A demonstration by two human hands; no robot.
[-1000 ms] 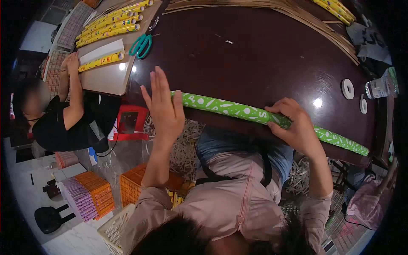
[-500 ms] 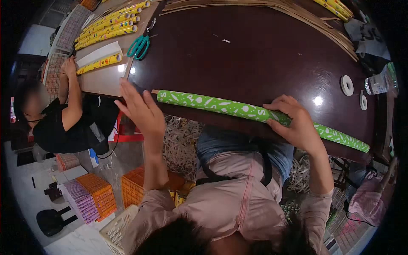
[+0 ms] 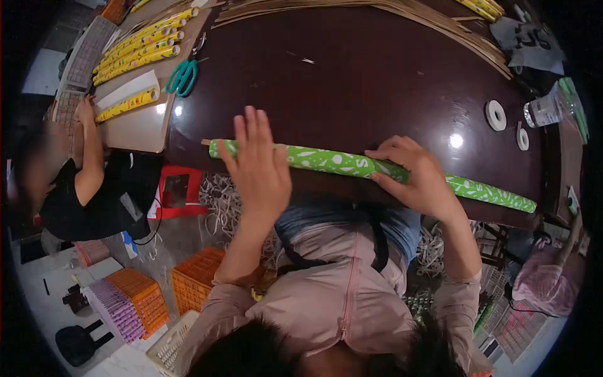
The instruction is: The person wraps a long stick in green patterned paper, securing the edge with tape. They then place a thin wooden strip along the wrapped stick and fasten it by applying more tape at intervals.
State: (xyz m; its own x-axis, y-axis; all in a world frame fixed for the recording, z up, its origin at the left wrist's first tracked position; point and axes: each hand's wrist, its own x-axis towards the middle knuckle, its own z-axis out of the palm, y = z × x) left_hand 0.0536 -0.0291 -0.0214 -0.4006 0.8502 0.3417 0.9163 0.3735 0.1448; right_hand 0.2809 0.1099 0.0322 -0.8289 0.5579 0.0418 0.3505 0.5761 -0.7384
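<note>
A long green paper roll [image 3: 333, 161] with white printed shapes lies along the table's near edge, slanting down to the right. A thin brown strip end [image 3: 206, 142] sticks out at its left end. My left hand [image 3: 260, 169] is spread flat across the roll near that end, fingers straight and pointing away from me. Farther right, my right hand [image 3: 422, 179] grips the roll, its thumb on the near side and fingers over the far side.
Teal scissors [image 3: 182, 78] and yellow printed rolls [image 3: 139, 50] lie at the left, where a person in black [image 3: 100, 195] works. Tape rolls [image 3: 495, 115] and a clear cup [image 3: 544, 111] are at the right. Brown strips [image 3: 402, 7] line the far edge.
My left hand has moved right, from beside the roll's left end to over the roll. My right hand keeps its place on it. The whole view has shifted slightly.
</note>
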